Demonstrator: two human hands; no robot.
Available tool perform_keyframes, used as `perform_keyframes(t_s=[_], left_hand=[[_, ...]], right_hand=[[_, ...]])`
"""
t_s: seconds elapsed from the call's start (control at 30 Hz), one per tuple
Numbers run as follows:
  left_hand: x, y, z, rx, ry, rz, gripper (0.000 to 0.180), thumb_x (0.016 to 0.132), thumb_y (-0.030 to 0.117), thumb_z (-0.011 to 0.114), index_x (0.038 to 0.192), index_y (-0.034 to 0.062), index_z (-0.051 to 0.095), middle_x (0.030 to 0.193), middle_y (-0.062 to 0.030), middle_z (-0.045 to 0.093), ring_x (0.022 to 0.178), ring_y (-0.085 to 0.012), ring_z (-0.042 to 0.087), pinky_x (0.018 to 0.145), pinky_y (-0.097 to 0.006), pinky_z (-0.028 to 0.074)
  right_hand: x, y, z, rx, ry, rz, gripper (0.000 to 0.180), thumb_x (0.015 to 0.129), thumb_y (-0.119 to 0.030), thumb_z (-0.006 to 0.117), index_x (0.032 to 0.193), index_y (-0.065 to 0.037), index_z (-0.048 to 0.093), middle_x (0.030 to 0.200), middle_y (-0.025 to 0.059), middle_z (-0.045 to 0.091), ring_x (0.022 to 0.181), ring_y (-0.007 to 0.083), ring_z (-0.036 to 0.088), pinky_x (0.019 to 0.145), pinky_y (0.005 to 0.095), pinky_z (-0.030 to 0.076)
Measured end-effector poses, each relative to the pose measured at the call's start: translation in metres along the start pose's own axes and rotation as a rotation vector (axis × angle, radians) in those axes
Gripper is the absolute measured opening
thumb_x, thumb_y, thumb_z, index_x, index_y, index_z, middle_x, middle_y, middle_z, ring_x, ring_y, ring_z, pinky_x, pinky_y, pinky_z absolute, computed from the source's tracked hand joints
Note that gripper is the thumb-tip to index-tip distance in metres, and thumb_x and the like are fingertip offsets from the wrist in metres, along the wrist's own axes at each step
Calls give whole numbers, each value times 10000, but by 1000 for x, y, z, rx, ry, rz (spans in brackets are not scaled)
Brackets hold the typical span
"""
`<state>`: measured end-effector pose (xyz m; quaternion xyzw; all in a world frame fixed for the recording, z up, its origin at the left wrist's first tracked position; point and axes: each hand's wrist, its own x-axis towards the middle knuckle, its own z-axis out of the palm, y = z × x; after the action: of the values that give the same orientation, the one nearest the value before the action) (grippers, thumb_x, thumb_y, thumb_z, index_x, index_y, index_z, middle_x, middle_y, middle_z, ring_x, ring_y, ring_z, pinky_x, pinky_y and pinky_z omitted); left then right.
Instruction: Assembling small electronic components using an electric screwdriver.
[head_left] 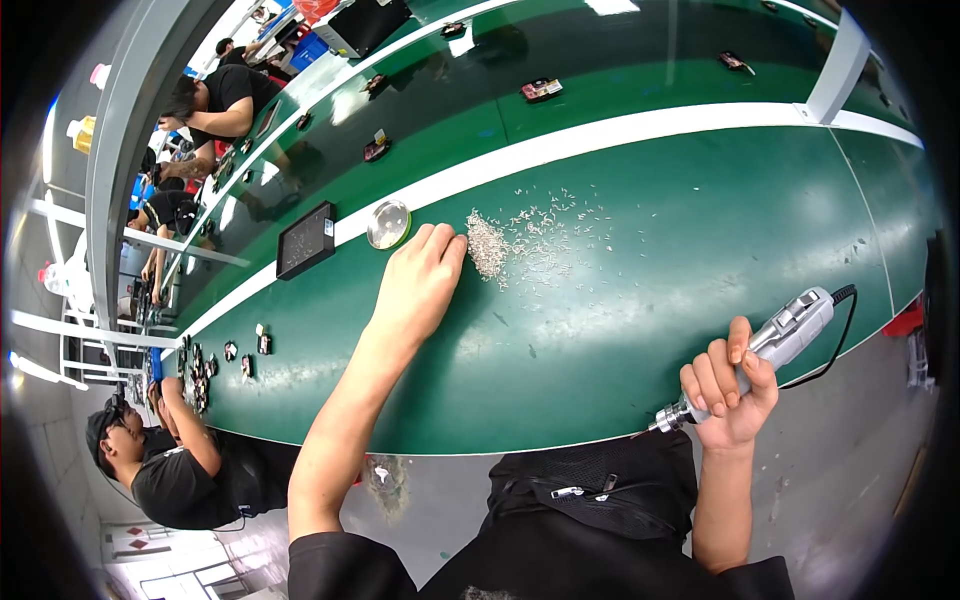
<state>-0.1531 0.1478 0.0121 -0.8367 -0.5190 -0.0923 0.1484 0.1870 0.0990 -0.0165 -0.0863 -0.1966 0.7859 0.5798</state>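
Note:
My right hand (735, 390) is wrapped around a grey electric screwdriver (795, 325) above the table's right front edge. Its metal tip points down to the left, and a black cord leaves its upper end. My left hand (422, 275) reaches far over the green table (600, 350). Its fingers are curled together at the left edge of a heap of tiny silvery screws (487, 250); whatever they pinch is hidden. More screws lie scattered to the right of the heap. Just beyond my left hand sits a round shallow dish (388, 212).
A black tray (300, 265) lies left of the dish. Past a white rail (600, 140), small dark devices (541, 90) rest on a green conveyor. More units (247, 367) stand on the table's left part, near a co-worker (170, 470). A grey post (838, 70) rises at the far right.

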Motion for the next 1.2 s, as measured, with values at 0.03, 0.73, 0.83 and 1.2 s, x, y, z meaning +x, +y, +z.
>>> perform_keyframes(t_s=[0.03,0.73,0.83,1.2], left_hand=[[0,0,-1,-1,4,0,133,768,-13,622,900,-3,606,860,-87,573,788,-243,580,653,-350,505],[-53,169,-49,-1874,288,-606,38,899,-47,511,866,-27,516,780,-134,594,686,-152,555,644,-260,468],[-55,180,-44,-2150,342,-607,31,904,-8,537,889,-25,516,785,-152,599,691,-179,569,637,-284,477],[-57,189,-40,-2401,317,-540,151,949,89,498,891,-47,530,821,-195,599,704,-201,570,616,-288,468]], right_hand=[[-1,0,1,-3,-2,-3,100,893,-159,468,857,-66,463,481,-10,378,396,105,373,472,282,378],[5,9,71,41,-37,-231,99,929,-155,474,899,-61,463,519,-22,386,433,88,382,509,259,357],[7,10,80,70,-71,-228,92,926,-139,482,918,-48,468,538,-21,393,445,81,391,517,254,356],[8,19,77,61,-43,-217,92,922,-133,495,920,-42,483,540,-31,387,446,64,382,519,248,351]])
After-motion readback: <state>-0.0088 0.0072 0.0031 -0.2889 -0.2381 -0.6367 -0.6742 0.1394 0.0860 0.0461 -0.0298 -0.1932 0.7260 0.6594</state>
